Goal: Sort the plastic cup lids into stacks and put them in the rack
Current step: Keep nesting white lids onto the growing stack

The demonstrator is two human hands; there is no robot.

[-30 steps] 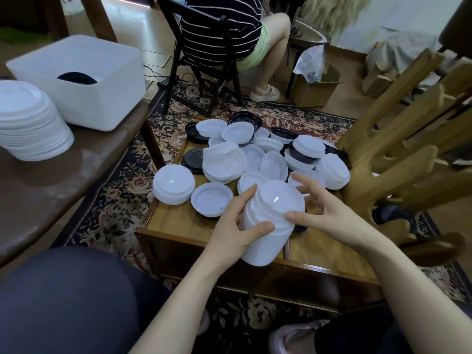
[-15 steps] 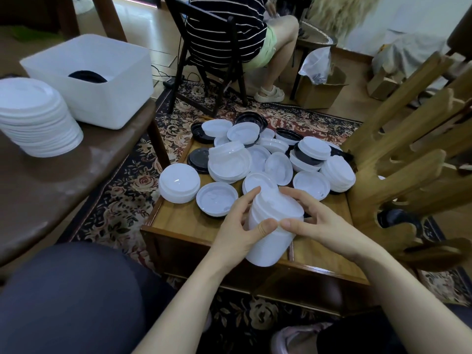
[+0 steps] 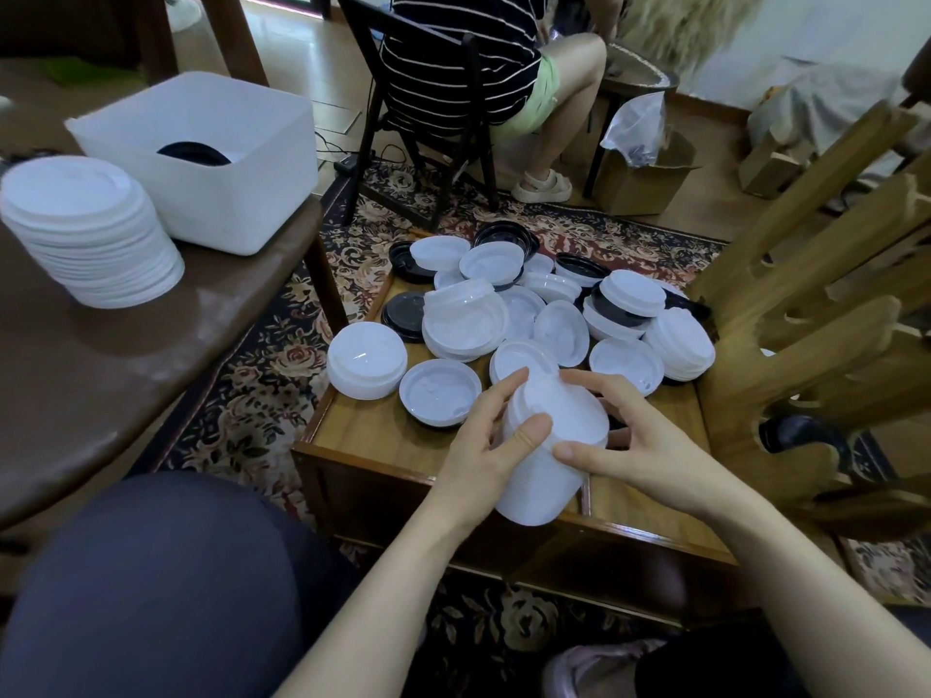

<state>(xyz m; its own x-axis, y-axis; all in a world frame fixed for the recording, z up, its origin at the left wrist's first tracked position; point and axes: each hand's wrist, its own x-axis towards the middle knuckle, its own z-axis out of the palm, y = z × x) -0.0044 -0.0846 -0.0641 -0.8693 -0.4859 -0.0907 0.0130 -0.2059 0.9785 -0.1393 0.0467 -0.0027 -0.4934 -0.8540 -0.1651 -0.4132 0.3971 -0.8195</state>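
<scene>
A: The stack of white lids (image 3: 546,448) sits between the two hands, low over the near edge of the wooden worktop (image 3: 383,435).

B: What is new since a second ago?

A: The right hand (image 3: 642,445) was spread out, with only its fingertips near the top of the stack. Now it has closed in. Its thumb lies across the side of the stack and its fingers curl round the far side. The left hand (image 3: 486,445) grips the other side like before, thumb in front, fingers round the top edge. The stack has hardly moved.

B: So what does that mean for the job?

A: I think the stack is being squeezed and lined up, so the lids sit snug together. It looks close to ready for the wooden rack (image 3: 816,314) on the right. But lots of loose white lids (image 3: 549,314) and some black lids (image 3: 403,314) still lie in a pile on the worktop, so there is much left to sort.

B: Which way does the stack point?

A: It is long like a tube and it leans. The top end tips away, toward the pile. The bottom end points back at the person and hangs a little past the near edge.

B: Any other stacks?

A: Yes, a tall one of flat white lids (image 3: 90,234) on the brown table, beside a white bin (image 3: 211,158).
</scene>
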